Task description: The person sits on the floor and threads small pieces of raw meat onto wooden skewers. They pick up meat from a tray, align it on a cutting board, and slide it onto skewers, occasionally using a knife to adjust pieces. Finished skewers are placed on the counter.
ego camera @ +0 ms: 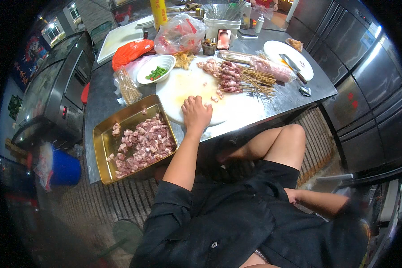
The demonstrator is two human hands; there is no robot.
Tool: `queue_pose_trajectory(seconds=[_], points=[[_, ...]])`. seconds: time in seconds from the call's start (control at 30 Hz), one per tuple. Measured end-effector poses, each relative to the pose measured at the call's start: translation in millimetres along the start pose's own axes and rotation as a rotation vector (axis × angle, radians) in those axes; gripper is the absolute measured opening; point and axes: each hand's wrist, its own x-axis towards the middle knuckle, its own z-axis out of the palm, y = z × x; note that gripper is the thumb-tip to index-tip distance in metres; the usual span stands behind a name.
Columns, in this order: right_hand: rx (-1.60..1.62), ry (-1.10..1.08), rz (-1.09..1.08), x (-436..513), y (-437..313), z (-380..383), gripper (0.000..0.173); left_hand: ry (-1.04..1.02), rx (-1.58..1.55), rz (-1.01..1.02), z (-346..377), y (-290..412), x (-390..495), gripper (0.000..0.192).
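My left hand (197, 113) rests palm down on the near edge of a round white cutting board (187, 83), fingers slightly spread. My right hand (290, 195) is at my right side by my hip, mostly hidden by the dark clothing. Left of my left arm is a gold-colored metal tray (102, 147) holding many pieces of raw meat (147, 144). On the board's right part lie raw meat skewers (231, 77), their sticks (259, 80) pointing right, with loose meat pieces (211, 66) behind them and a few scraps close by.
A white bowl of cut green peppers (157, 72), bundled skewer sticks (127, 87), an orange plastic bag (132, 53) and a phone (224, 38) stand around the board. At right, a knife (291, 65) lies across a white oval plate (274, 50). A person (264, 4) is in the far background.
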Motion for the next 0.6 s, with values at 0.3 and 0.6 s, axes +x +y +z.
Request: queue_pose_trajectory(seconds=[0.3,0.6], points=[[-0.205,0.141,-0.119,13,-59,13,0.05,-0.01,0.025,-0.005,0,1,1,0.045],[-0.007,0.388,-0.238,29,-96,23,0.044,-0.004,0.03,-0.001,0,1,0,0.046]])
